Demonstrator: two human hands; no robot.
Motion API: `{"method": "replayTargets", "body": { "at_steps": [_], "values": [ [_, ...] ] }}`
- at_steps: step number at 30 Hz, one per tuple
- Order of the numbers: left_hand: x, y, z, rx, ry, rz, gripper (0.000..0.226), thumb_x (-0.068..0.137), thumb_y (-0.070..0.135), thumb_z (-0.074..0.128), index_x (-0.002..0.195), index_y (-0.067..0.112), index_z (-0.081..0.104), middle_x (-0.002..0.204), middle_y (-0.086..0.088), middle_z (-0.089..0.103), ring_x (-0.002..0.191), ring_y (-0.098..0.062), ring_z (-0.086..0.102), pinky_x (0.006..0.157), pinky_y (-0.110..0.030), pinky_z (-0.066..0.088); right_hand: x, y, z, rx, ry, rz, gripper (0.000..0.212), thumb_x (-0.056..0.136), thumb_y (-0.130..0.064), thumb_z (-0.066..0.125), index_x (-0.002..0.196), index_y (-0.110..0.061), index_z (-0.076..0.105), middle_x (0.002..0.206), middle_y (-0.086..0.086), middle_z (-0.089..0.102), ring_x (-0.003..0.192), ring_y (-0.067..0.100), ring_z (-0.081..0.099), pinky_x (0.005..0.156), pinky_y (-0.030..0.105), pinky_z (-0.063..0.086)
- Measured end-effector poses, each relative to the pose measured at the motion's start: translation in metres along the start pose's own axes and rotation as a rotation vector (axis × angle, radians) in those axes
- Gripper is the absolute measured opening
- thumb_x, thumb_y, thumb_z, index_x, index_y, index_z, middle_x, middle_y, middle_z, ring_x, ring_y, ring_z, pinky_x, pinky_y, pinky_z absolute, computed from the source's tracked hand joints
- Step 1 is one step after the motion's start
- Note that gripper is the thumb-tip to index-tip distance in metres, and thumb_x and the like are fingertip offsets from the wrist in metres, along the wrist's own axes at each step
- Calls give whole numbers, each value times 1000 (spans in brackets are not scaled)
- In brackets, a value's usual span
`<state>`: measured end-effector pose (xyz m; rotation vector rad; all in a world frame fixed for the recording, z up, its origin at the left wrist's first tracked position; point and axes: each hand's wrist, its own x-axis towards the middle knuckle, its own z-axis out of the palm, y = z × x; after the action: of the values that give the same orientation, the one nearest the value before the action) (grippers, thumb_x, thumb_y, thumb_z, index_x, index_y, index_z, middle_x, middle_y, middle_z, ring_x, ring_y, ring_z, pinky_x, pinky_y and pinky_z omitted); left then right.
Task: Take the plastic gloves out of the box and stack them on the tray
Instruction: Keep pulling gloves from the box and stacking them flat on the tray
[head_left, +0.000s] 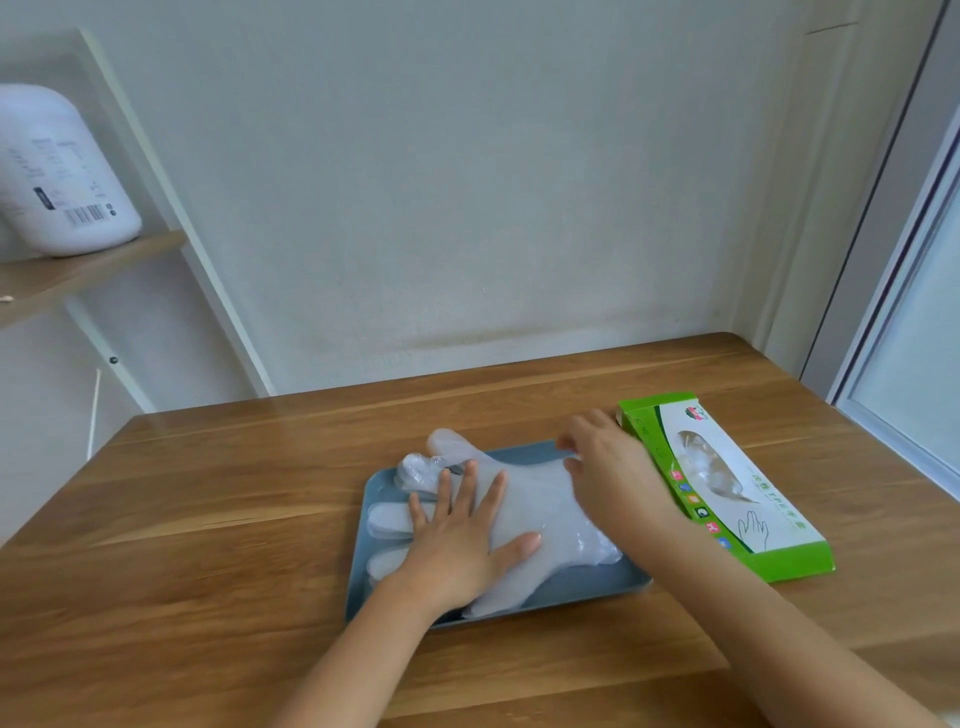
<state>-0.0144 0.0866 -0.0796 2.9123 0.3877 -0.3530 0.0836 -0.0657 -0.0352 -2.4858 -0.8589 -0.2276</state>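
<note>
A stack of clear plastic gloves (540, 512) lies spread on the blue tray (576, 584) in the middle of the wooden table, glove fingers pointing left. My left hand (462, 540) lies flat on the stack with its fingers spread. My right hand (608, 467) is over the cuff end of the gloves at the tray's far right; its fingertips seem to pinch the edge of the top glove, but the grip is partly hidden. The green and white glove box (727, 483) lies flat just right of the tray, more gloves showing through its window.
The wooden table (234, 519) stands against a white wall. A white jug (57, 176) stands on a wooden shelf (83, 270) at the far left. A window frame (893, 322) runs along the right side.
</note>
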Motion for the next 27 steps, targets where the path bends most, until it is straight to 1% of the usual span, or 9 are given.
{"method": "replayTargets", "body": {
  "at_steps": [2,5,9,12,14,19,21,24,27],
  "values": [
    [-1,1,0,17,12,2,87,87,76,15,151,29,-20,155,-2,-32,142,-22,-31,114,-52,-18,-7,-13,17,80,-175,-129,37,95,-3,45,128,-15,54,131,3,52,113,19,55,92,24,39],
    [-1,0,0,40,57,53,83,96,64,20,151,17,-20,156,0,-29,143,-13,-28,117,-39,-18,-19,-17,43,65,-419,-193,45,102,-11,32,147,-10,30,155,8,28,142,20,27,111,21,16],
    [0,-11,-4,25,77,177,59,105,38,19,152,18,-11,160,2,-20,143,-4,-21,114,-23,-18,-27,0,51,-65,-502,-204,53,105,-34,18,153,-17,3,161,2,-3,147,19,-6,117,32,-4],
    [7,-20,-12,78,103,196,60,102,48,12,153,22,-9,159,9,-18,140,0,-23,111,-22,-21,-28,1,45,-102,-544,-224,83,81,-65,-8,153,-23,-4,160,-1,-12,146,19,-15,116,36,-10],
    [14,-27,-17,139,121,194,77,88,64,-1,152,24,-11,158,10,-20,139,-1,-26,111,-24,-22,-30,0,43,-95,-559,-222,101,61,-69,-18,152,-26,-7,159,-3,-16,144,19,-19,115,37,-13],
    [29,-59,-27,64,136,67,115,61,84,-18,154,18,-7,162,2,-7,148,-10,-10,116,-26,-12,-30,0,41,-86,-568,-200,103,58,-75,-14,151,-31,-10,158,-4,-20,144,20,-22,113,38,-17],
    [30,-66,-36,20,113,-19,104,75,80,-8,155,15,3,163,-1,5,149,-13,1,118,-28,-5,-29,0,41,-103,-581,-188,103,58,-78,-11,150,-33,-12,157,-3,-22,143,22,-24,114,42,-17],
    [23,-60,-47,-20,175,-97,72,99,57,13,155,12,1,163,-3,-1,149,-15,-4,117,-28,-7,-29,-1,41,-136,-594,-169,103,57,-82,-7,149,-36,-14,156,-1,-25,142,26,-27,114,46,-17],
    [6,-30,-41,-98,322,12,62,103,46,20,155,19,-1,160,8,-7,147,-8,-10,116,-24,-10,-29,-2,41,-161,-595,-158,104,56,-84,-5,149,-37,-15,156,2,-25,141,29,-27,115,49,-16]
  ]
}}
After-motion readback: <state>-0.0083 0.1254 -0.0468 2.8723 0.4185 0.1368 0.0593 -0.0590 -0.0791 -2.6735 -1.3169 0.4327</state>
